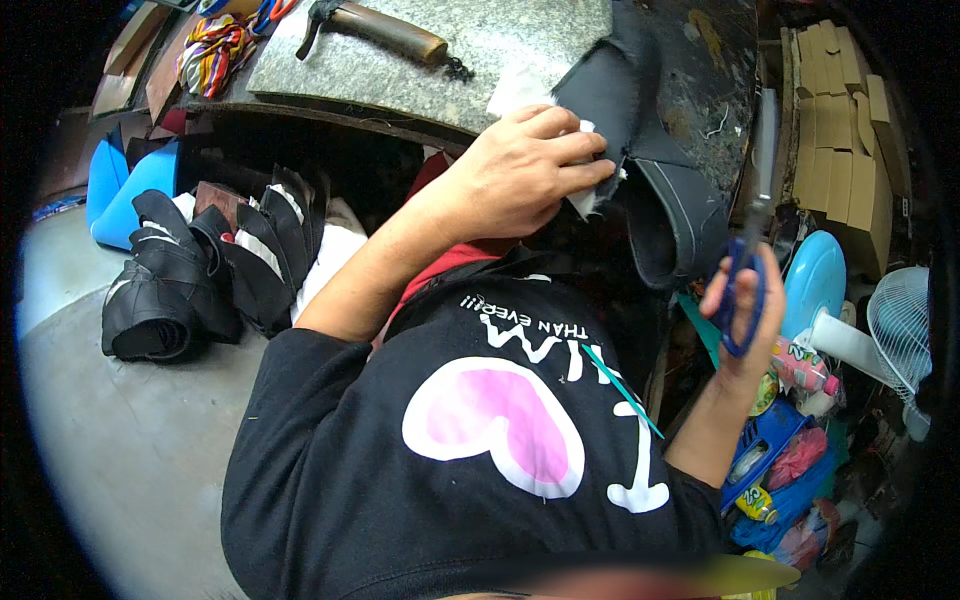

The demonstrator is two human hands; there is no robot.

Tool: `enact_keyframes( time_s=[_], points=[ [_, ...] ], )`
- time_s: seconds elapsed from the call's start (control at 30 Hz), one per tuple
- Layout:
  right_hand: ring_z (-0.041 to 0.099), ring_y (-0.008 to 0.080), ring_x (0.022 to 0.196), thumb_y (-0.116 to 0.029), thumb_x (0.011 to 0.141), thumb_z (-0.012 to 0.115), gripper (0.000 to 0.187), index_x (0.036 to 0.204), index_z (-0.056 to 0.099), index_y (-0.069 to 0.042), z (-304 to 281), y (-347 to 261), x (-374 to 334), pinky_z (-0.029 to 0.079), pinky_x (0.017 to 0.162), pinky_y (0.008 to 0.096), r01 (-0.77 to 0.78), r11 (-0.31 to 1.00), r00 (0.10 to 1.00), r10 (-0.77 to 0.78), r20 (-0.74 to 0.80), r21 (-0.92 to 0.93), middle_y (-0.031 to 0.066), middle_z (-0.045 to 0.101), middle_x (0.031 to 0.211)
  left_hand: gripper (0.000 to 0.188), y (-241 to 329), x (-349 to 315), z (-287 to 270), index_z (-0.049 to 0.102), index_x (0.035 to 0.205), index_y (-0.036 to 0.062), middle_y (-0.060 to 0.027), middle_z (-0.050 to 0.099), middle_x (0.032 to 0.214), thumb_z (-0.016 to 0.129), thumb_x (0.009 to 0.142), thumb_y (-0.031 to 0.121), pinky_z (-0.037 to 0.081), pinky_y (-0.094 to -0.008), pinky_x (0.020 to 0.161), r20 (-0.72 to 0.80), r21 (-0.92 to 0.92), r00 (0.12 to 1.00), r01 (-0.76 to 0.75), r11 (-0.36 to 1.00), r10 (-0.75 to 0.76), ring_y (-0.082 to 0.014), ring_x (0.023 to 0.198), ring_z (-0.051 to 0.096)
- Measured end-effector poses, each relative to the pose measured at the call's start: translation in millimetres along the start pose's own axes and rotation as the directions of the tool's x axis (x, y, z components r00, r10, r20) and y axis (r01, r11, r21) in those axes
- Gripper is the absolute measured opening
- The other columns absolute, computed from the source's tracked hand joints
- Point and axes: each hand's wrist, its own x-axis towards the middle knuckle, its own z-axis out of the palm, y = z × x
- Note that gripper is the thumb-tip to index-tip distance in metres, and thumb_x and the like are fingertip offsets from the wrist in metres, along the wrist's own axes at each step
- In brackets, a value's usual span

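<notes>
2 bare hands at work: left hand presses flat, fingers extended, on a dark shoe upper with white lining, lying at the desk edge. Right hand, grip closed around blue-handled scissors, blades up, well apart from the upper. Hammer lies on the stone slab.

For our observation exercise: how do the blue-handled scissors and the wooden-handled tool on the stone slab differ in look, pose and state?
The blue-handled scissors are held upright in the right hand, off the bench; the wooden-handled tool lies flat and untouched on the stone slab.
The scissors have blue loop handles with fingers through them; the tool has a straight brown handle with a dark head.
The scissors are beside the dark shoe piece under the left hand; the tool lies farther back.
Both are hand tools.
</notes>
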Motion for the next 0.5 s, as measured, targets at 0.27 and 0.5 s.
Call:
enact_keyframes(
  time_s=[0.27, 0.5],
  points=[
    [0.05, 0.0076, 0.052, -0.044, 0.094, 0.059, 0.04, 0.094, 0.053, -0.004, 19, 30, 0, 0.036, 0.049, 0.0203, -0.049, 0.994, 0.999, 0.049, -0.002, 0.093, 0.002, 0.054, 0.06, 0.027, 8, 24, 18, 0.068, 0.103, 0.0109, -0.0036, 0.062, 0.091, 0.069, 0.079, 0.024, 0.05, -0.0352, 0.073, -0.123, 0.085, 0.961, 0.26, 0.962, -0.248, -0.024, 0.082, 0.058],
    [0.053, 0.0081, 0.053, -0.041, 0.093, 0.062, 0.038, 0.094, 0.053, -0.004, 25, 33, -3, 0.037, 0.05, 0.0191, 0.018, 0.991, 0.999, -0.014, -0.029, 0.13, 0.0022, 0.054, 0.061, 0.012, 9, 38, 39, 0.06, 0.077, 0.011, -0.0039, 0.052, 0.078, 0.064, 0.067, 0.016, 0.049, -0.0327, 0.064, -0.186, 0.274, 0.971, 0.195, 0.942, -0.147, -0.0205, 0.075, 0.057]
  ],
)
